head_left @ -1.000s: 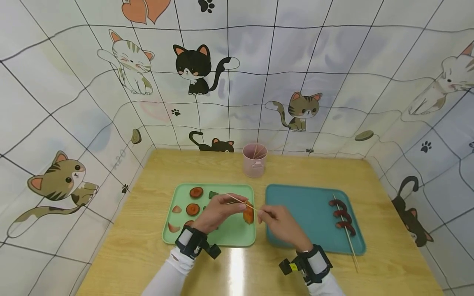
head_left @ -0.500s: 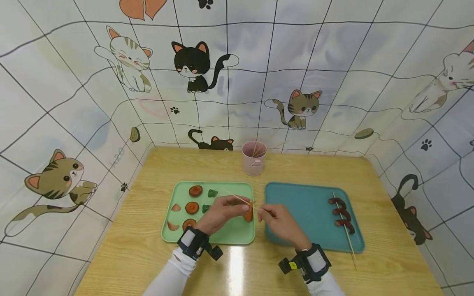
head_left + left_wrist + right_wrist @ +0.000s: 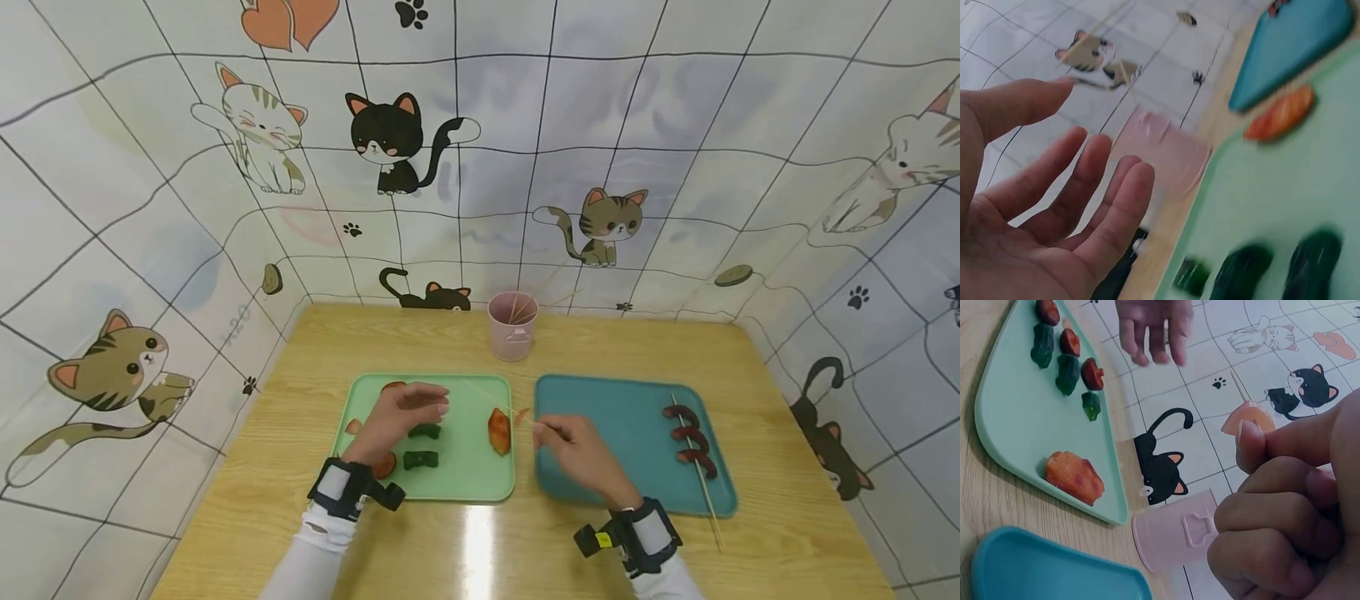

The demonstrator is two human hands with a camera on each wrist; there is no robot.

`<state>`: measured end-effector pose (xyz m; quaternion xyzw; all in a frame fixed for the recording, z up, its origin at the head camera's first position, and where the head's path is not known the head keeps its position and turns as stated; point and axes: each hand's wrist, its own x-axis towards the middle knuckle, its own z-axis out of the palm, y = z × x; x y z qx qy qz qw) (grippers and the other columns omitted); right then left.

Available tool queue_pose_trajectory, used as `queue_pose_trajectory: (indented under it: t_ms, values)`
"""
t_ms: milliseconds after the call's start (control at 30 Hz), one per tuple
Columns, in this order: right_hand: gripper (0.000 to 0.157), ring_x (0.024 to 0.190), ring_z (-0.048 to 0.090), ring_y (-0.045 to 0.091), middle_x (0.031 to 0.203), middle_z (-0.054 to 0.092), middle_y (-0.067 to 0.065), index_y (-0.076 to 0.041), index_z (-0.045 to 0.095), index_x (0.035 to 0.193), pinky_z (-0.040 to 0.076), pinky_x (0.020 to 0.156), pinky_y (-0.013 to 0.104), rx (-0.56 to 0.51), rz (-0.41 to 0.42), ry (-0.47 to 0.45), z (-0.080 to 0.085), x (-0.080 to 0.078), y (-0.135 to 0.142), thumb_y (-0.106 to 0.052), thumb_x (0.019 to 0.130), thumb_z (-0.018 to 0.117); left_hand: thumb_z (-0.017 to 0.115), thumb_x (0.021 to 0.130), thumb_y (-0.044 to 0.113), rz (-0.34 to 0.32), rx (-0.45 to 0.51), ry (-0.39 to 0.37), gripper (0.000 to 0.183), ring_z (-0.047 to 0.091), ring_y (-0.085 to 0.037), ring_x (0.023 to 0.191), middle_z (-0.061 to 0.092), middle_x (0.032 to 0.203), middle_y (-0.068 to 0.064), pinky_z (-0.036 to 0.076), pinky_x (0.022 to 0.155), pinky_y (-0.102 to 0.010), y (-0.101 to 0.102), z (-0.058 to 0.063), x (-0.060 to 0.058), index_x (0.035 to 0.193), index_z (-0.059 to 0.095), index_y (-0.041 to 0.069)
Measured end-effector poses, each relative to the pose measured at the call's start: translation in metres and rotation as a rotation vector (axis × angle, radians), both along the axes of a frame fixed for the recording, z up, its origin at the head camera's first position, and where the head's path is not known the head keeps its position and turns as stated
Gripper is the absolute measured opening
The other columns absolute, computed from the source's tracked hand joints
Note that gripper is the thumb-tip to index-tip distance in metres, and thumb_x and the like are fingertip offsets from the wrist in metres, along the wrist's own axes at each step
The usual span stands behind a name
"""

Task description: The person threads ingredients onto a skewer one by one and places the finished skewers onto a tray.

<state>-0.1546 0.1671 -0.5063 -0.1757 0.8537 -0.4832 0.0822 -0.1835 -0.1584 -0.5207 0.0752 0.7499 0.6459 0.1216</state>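
Note:
My right hand (image 3: 581, 454) pinches a thin wooden skewer (image 3: 1239, 386) between thumb and index finger, the other fingers curled. A pale pinkish-orange wedge-shaped slice (image 3: 1250, 416) sits on the skewer, right at the fingertips. The skewer points up and left over the green tray (image 3: 468, 487). My left hand (image 3: 397, 419) is over that tray's left part, fingers apart and loosely bent, with nothing between them in the left wrist view. On the tray lie a browned orange piece (image 3: 499, 432), dark green pieces (image 3: 421, 459) and red-brown round slices (image 3: 1069, 342), some hidden by the left hand.
A blue tray (image 3: 600, 400) stands to the right, bearing a skewer with three dark red curved pieces (image 3: 690, 433); its stick overhangs the front rim. A pink bucket (image 3: 512, 337) with several skewers stands at the back, near the cat-patterned wall cloth (image 3: 495, 175).
My left hand has let go near the skewer tip and moved left across the green tray. The slice now shows on the skewer. My right hand has moved slightly right.

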Motion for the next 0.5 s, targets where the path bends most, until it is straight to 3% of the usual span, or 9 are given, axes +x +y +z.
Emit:
queue_pose_trajectory:
  t_ms: [100,233,400,500]
  values:
    - [0.034,0.051,0.030,0.004,0.061,0.039,-0.004,-0.017,0.067,0.083,0.034,0.055,0.024,-0.008,-0.012,0.000,-0.002,0.001,0.006,-0.030,0.109,0.050,0.077,0.094,0.030,0.053,-0.130,0.077,0.031,0.069,-0.023,0.112,0.072,0.125,-0.014,0.057,0.092,-0.033,-0.021,0.000,0.000,0.122,0.073,0.018]
    - [0.033,0.051,0.028,0.004,0.060,0.036,-0.004,-0.020,0.066,0.082,0.031,0.052,0.024,-0.019,-0.027,0.004,-0.004,0.003,0.013,-0.030,0.109,0.051,0.077,0.093,0.033,0.119,-0.263,0.149,0.030,0.069,-0.024,0.109,0.074,0.119,-0.008,0.056,0.093,-0.031,-0.052,-0.006,-0.001,0.119,0.074,0.018]
    - [0.034,0.049,0.026,0.003,0.059,0.035,-0.006,-0.016,0.067,0.082,0.030,0.051,0.024,-0.018,-0.049,0.018,-0.006,0.004,0.019,-0.028,0.109,0.050,0.075,0.095,0.031,0.170,-0.395,0.157,0.034,0.071,-0.028,0.104,0.073,0.118,-0.010,0.062,0.083,-0.035,-0.086,-0.015,-0.001,0.121,0.072,0.009]
    - [0.035,0.049,0.025,0.003,0.058,0.035,-0.006,-0.012,0.067,0.083,0.030,0.050,0.023,-0.011,-0.062,0.021,-0.008,0.004,0.023,-0.027,0.110,0.050,0.075,0.095,0.025,0.165,-0.463,0.178,0.034,0.072,-0.031,0.102,0.072,0.118,-0.017,0.063,0.080,-0.036,-0.101,-0.019,-0.001,0.122,0.070,0.004]
